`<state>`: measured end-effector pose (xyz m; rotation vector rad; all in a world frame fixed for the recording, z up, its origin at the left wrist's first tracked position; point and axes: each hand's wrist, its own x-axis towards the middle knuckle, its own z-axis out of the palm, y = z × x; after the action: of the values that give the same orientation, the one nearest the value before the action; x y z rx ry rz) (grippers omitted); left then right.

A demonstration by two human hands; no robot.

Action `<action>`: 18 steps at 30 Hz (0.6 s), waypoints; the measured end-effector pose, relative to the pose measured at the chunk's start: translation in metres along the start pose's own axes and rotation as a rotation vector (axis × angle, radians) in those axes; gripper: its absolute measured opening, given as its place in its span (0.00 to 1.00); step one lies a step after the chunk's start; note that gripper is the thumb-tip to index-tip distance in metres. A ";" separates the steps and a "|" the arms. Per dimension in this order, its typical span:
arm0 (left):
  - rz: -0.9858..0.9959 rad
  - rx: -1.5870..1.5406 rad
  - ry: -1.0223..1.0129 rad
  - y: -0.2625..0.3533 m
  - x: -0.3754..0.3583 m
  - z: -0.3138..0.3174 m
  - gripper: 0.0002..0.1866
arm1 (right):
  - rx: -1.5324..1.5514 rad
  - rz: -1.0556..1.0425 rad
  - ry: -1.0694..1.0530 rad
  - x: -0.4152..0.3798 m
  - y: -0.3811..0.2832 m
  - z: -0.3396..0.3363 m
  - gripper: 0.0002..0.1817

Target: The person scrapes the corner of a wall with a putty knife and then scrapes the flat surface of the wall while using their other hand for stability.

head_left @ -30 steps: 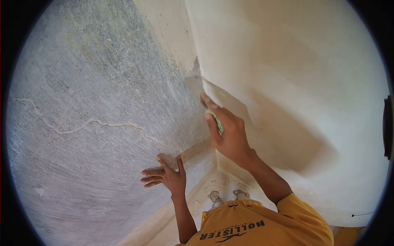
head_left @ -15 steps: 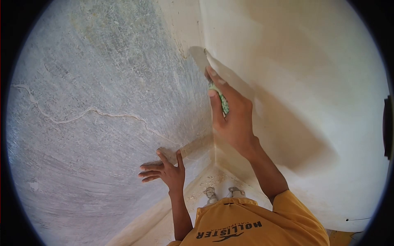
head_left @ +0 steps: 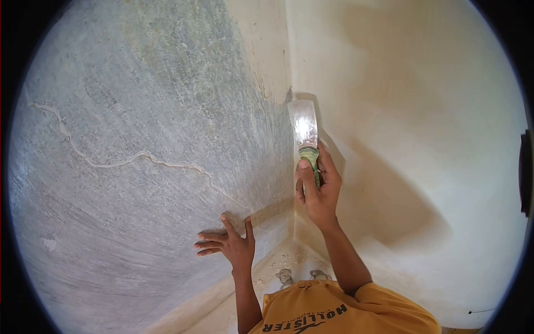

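Note:
My right hand (head_left: 319, 186) is wrapped round the green handle of a scraper (head_left: 304, 125), close to the corner where two walls meet. The scraper's broad, shiny metal blade points up, its flat face showing. On the left, my left hand (head_left: 236, 249) rests with fingers spread against the grey, rough-scraped wall (head_left: 139, 206) and holds nothing. A pale, wavy crack line (head_left: 146, 154) runs across that wall above my left hand.
The smooth cream wall (head_left: 411, 139) fills the right side, with shadows on it. Below, the floor (head_left: 267, 273) in the corner has crumbs near two feet (head_left: 285, 276). A dark object (head_left: 524, 172) sits at the right edge.
My right hand has moved down, and the scraper has turned so its blade face now shows. My left hand stays spread on the wall. The view has shifted slightly.

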<state>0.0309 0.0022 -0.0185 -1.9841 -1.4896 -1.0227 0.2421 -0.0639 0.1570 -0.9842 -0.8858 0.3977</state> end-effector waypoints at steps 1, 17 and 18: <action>0.000 0.012 -0.004 0.000 0.000 0.000 0.56 | -0.016 -0.038 0.033 0.003 0.000 0.002 0.30; -0.088 -0.006 -0.001 0.013 0.000 0.001 0.58 | -0.532 -0.435 -0.120 0.033 0.003 -0.012 0.32; -0.089 -0.003 0.002 0.014 0.001 0.001 0.59 | -0.538 -0.452 -0.129 0.034 0.002 -0.013 0.33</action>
<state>0.0449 -0.0013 -0.0170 -1.9336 -1.5884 -1.0632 0.2730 -0.0481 0.1679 -1.2111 -1.3348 -0.1782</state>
